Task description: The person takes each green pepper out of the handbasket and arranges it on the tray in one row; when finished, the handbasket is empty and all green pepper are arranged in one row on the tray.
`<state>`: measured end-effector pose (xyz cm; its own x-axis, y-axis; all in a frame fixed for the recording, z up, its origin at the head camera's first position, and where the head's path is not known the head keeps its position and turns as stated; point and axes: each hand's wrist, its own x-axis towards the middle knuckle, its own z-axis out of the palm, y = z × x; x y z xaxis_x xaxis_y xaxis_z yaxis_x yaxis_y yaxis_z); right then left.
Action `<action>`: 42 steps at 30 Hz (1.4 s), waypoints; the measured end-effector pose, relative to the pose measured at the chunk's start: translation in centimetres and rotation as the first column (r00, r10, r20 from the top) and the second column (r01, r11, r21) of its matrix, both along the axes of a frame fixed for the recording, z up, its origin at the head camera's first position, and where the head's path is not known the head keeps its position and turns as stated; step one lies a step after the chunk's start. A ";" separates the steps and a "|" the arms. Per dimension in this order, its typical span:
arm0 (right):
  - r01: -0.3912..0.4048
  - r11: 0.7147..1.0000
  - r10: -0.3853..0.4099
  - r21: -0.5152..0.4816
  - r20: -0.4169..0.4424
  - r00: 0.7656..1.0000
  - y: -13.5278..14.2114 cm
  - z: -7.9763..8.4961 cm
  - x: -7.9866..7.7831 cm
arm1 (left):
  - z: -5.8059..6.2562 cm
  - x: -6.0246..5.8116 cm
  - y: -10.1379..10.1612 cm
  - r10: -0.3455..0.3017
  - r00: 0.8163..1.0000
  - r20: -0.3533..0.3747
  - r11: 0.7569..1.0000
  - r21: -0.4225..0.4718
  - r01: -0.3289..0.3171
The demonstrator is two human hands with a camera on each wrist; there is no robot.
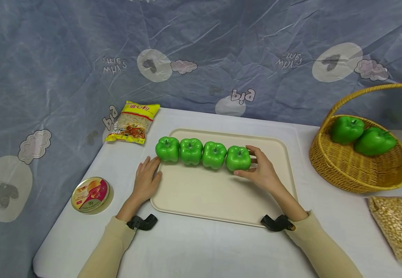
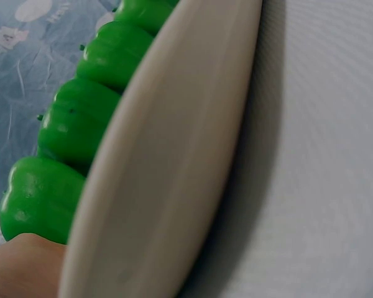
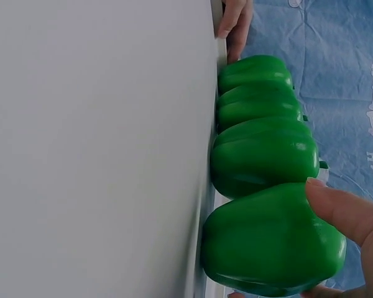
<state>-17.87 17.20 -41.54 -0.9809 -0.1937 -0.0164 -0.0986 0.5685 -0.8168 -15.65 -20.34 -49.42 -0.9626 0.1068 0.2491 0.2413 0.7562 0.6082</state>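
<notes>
Several green bell peppers stand upright side by side in a row across a cream tray, stems up. My right hand holds the rightmost bell pepper, thumb on its near side and fingers round its right side. The right wrist view shows that thumb against the pepper. At the other end of the row, my left hand rests at the tray's left edge, its fingers relaxed and the fingertips right beside the leftmost bell pepper. In the left wrist view the tray's rim hides part of the row.
To the right stands a wicker basket with two green bell peppers inside. A bag of grains lies in front of it. Left of the tray are a yellow pasta packet and a round tin. A patterned cloth hangs behind the table.
</notes>
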 end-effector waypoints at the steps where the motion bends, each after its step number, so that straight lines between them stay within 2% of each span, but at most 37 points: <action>1: 0.000 1.000 0.000 0.002 0.000 1.000 0.0 0.0 0.0 | 0.0 0.0 0.0 -0.001 1.000 -0.002 1.000 0.001 0.001; 11: 0.004 1.000 -0.004 -0.002 -0.019 1.000 0.2 -0.1 -0.2 | 0.2 0.1 0.0 -0.005 1.000 0.030 1.000 0.013 0.004; 19: 0.002 1.000 -0.002 0.000 -0.015 1.000 0.3 -0.1 -0.4 | 0.1 0.1 0.1 -0.001 1.000 0.000 1.000 0.007 0.001; 27: -0.018 1.000 0.018 0.015 -0.019 1.000 0.4 0.1 -0.3 | 0.3 0.1 0.1 -0.001 1.000 0.025 1.000 0.006 0.001; 37: -0.044 0.999 0.044 0.017 -0.018 0.999 0.5 0.1 -0.3 | 0.2 0.1 0.2 0.002 1.000 0.002 1.000 -0.002 -0.002; 42: -0.058 0.998 0.058 0.034 -0.017 0.998 0.7 0.5 -0.3 | 0.3 0.1 0.1 0.001 1.000 0.018 1.000 0.000 -0.001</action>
<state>-18.21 17.86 -41.04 -0.9683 -0.2498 -0.0061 -0.1469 0.5887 -0.7949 -15.50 -20.20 -49.14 -0.9671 0.1058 0.2314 0.2293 0.7564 0.6126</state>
